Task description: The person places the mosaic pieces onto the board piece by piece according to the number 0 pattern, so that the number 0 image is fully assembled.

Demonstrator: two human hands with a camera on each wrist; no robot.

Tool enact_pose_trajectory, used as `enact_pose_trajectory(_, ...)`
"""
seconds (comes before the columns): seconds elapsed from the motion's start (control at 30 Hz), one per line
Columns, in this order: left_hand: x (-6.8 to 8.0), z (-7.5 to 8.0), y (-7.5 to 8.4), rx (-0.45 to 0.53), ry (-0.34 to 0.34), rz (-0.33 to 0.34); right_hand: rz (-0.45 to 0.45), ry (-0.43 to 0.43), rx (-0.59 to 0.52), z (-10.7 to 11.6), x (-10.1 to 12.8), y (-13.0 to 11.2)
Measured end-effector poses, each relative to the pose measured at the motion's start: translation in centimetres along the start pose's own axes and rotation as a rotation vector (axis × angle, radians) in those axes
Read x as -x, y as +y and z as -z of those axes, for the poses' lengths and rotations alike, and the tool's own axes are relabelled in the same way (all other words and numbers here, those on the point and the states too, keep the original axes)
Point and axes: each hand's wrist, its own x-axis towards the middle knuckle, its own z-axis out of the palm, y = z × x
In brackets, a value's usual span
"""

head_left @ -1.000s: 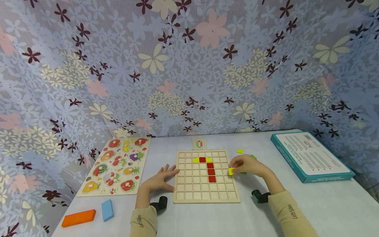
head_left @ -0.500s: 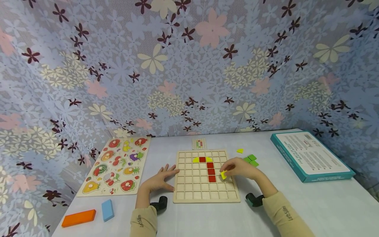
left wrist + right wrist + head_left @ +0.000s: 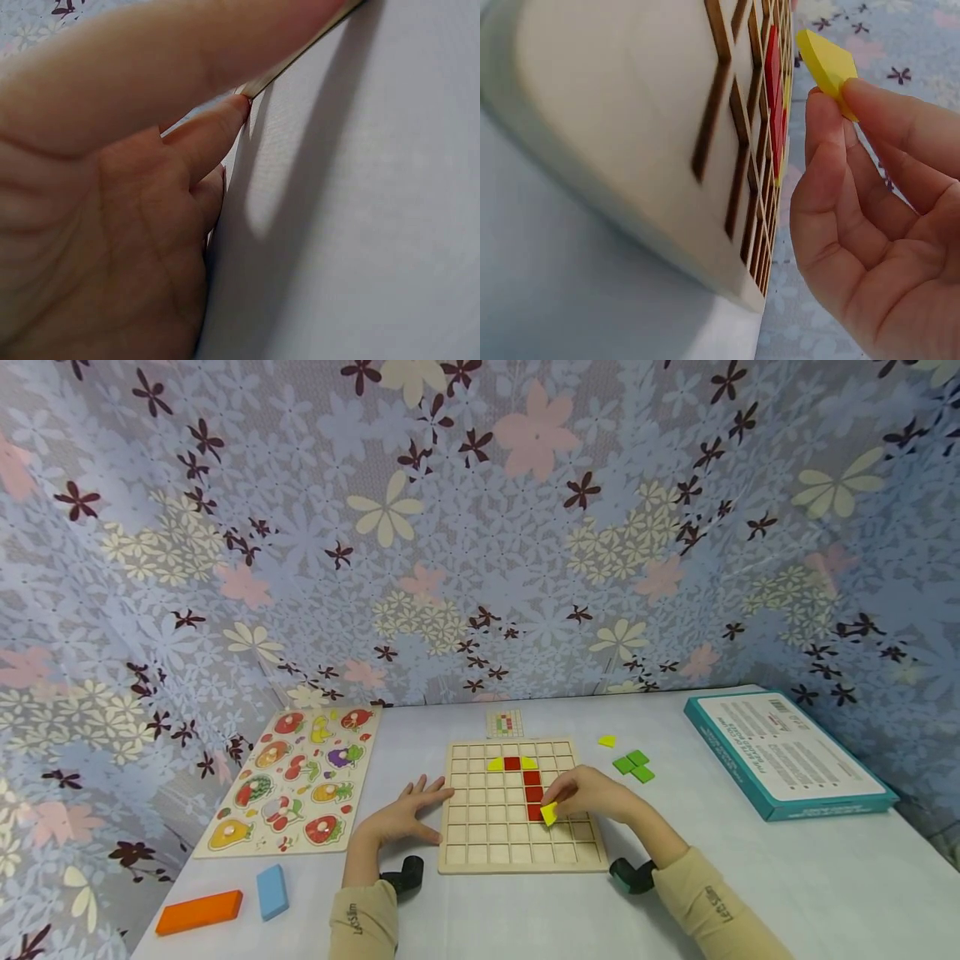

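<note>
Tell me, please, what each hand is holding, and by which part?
The right hand pinches a yellow piece by one edge. The left hand holds nothing, resting against the wooden grid board.

Yellow tile: small flat piece, bright yellow, pinched at one edge between thumb and fingertips of the right hand, held tilted just above the grid board, beside the lowest red tile

Grid board: pale wood, square, rows of square cells, lying flat on the table; left edge touched by the left hand, fingers flat
</note>
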Motion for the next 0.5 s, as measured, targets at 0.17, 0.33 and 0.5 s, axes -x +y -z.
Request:
enact_pose_trajectory(0.17, 0.0, -0.1, 0.0, -0.003, -0.001, 0.01, -0.038, 0.013, 0.053, -0.7, -0.2, -0.5)
enact_pose_trajectory(0.33, 0.1, 0.0, 0.1, -0.013, -0.001, -0.005, -0.036, 0.002, 0.093, -1.3, -0.4, -0.6)
enact_pose_trajectory(0.5, 0.1, 0.1, 0.2, -0.023, -0.004, -0.023, -0.03, 0.009, 0.155, -1.7, -0.5, -0.5)
